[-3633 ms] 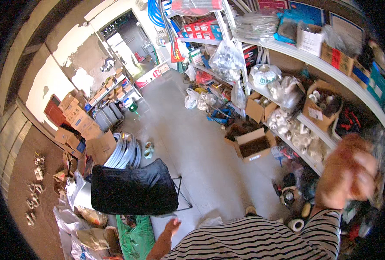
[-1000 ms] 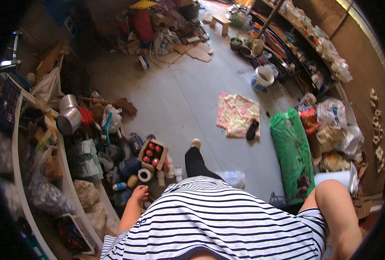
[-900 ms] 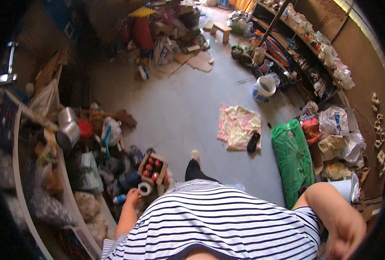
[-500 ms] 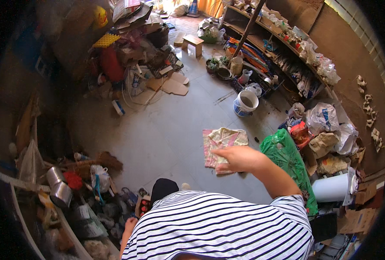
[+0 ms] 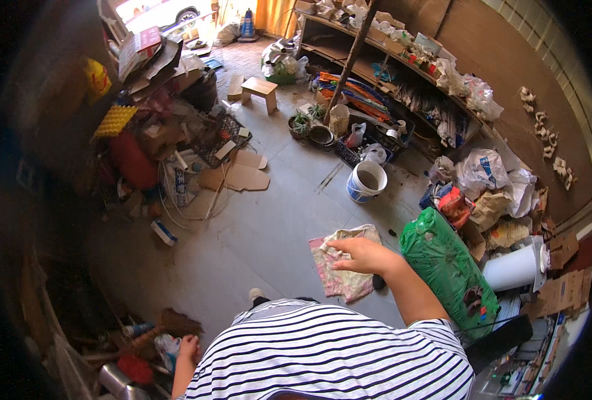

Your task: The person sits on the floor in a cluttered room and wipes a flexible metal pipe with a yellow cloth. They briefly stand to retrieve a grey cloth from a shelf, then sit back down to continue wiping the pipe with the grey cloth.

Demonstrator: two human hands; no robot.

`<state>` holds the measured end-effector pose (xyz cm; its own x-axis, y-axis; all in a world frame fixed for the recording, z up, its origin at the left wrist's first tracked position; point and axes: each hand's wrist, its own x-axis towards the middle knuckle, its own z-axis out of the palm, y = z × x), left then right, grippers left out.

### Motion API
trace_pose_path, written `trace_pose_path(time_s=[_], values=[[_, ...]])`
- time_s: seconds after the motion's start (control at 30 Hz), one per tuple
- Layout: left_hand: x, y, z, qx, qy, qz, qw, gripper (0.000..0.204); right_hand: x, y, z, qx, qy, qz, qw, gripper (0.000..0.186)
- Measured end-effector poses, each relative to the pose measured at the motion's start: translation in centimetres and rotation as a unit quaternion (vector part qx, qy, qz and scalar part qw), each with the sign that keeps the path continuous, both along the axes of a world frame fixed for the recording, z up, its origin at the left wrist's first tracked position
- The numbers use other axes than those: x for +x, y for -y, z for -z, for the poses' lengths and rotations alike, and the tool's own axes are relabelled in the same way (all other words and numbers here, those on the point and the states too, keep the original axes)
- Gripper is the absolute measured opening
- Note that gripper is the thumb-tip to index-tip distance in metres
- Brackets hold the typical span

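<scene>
My right hand (image 5: 356, 255) is stretched out in mid-picture, open, fingers loosely apart and holding nothing that I see. From this angle it overlaps a pink-and-cream cloth (image 5: 332, 280) on the floor, which has a dark item at its right edge; whether they touch I cannot tell. A long green plastic-covered bundle (image 5: 436, 257) lies to the right of that hand. My left hand (image 5: 188, 348) hangs low at the left with fingers slightly bent, apparently empty. Near it are a white-and-blue plastic bag (image 5: 167, 346), a straw broom head (image 5: 178, 323) and a shiny metal pipe (image 5: 112, 377).
Grey floor (image 5: 242, 240) runs toward a bright doorway (image 5: 149, 13). Heaped cardboard and junk (image 5: 159, 127) line the left. A wooden stool (image 5: 259, 88), plant pots (image 5: 300, 125), a white bucket (image 5: 366, 180), a long shelf (image 5: 402, 58) and bagged items (image 5: 482, 173) stand ahead and right.
The view has swung round from the shelves seen earlier toward the doorway. My right arm has risen from my side to reach forward over the cloth; my left hand stays low.
</scene>
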<state>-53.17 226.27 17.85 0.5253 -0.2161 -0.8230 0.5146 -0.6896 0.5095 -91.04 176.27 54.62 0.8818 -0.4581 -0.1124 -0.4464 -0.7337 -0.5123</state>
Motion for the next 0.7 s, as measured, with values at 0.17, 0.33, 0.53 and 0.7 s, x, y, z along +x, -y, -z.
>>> trace_pose_path(time_s=[0.17, 0.33, 0.53, 0.7], values=[[11.5, 18.0, -7.9, -0.046, 0.063, 0.025, 0.997, 0.033, -2.0, 4.3, 13.5, 0.176, -0.023, 0.278, 0.944, 0.045], [16.0, 29.8, -8.1, -0.002, 0.057, 0.096, 0.994, 0.032, -17.4, -0.8, 26.9, 0.304, -0.412, 0.349, 0.785, 0.054], [16.2, 40.1, -9.7, 0.046, 0.068, 0.180, 0.980, 0.035, -14.9, 6.5, 15.9, 0.381, -0.311, 0.448, 0.747, 0.045], [16.3, 50.8, -10.3, 0.033, 0.062, 0.288, 0.955, 0.045, -17.3, 27.6, 33.9, 0.204, -0.187, 0.488, 0.828, 0.033]])
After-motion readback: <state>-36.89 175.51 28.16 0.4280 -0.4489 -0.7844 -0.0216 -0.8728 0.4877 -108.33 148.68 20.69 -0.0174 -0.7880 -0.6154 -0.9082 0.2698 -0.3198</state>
